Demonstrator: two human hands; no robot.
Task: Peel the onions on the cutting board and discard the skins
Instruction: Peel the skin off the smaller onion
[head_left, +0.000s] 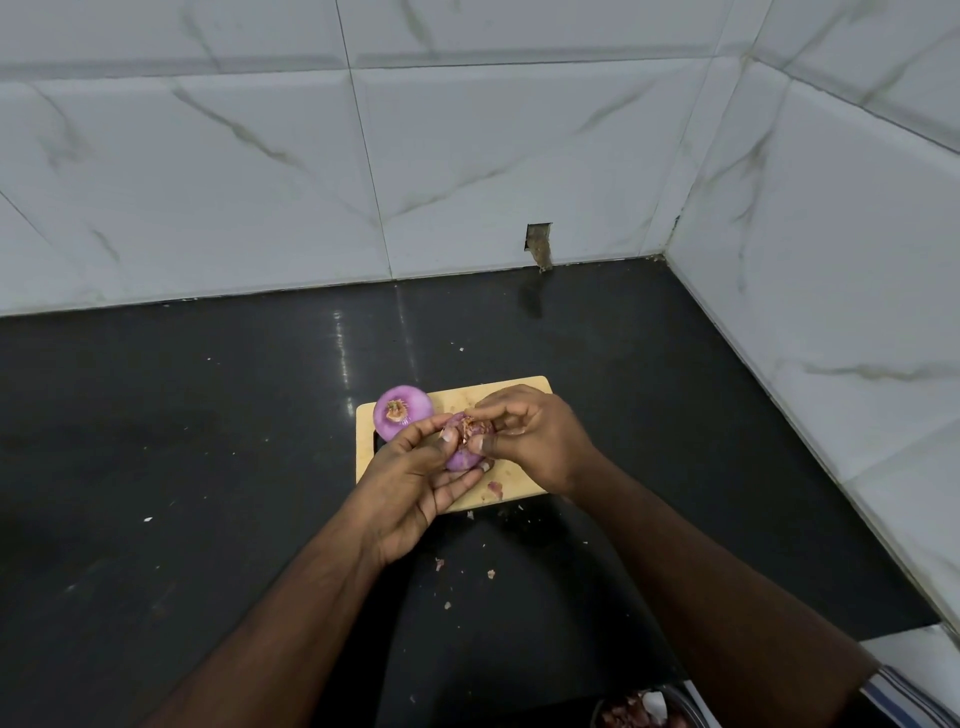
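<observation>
**Purple onion held over the board, both hands on it**

Purple and partly skinned, the held onion (464, 451) sits just above the near half of the cutting board (511, 396), between the two hands. The left hand (410, 480) cups it from below and the left side, fingers curled under it and thumb against its upper left. The right hand (524, 428) comes in from the right, its thumb and fingertips pinching the dry, brownish root tuft on the onion's top. The lower flesh of this onion shows smooth and pale purple.

A second onion (402, 411) lies on the far-left corner of the board, just beside the left thumb, root end turned towards the camera, its surface smooth and glossy purple.

The board is pale wood and lies on a black worktop (182, 441). A skin scrap (495, 488) rests on the board's near edge, and smaller skin flakes (467, 571) are scattered on the worktop between the forearms. A dark bowl (641, 709) holding reddish skins is partly cut off at the bottom edge. White marbled wall tiles (467, 156) back the worktop, with a small cut-out hole (539, 244) low in them.
</observation>
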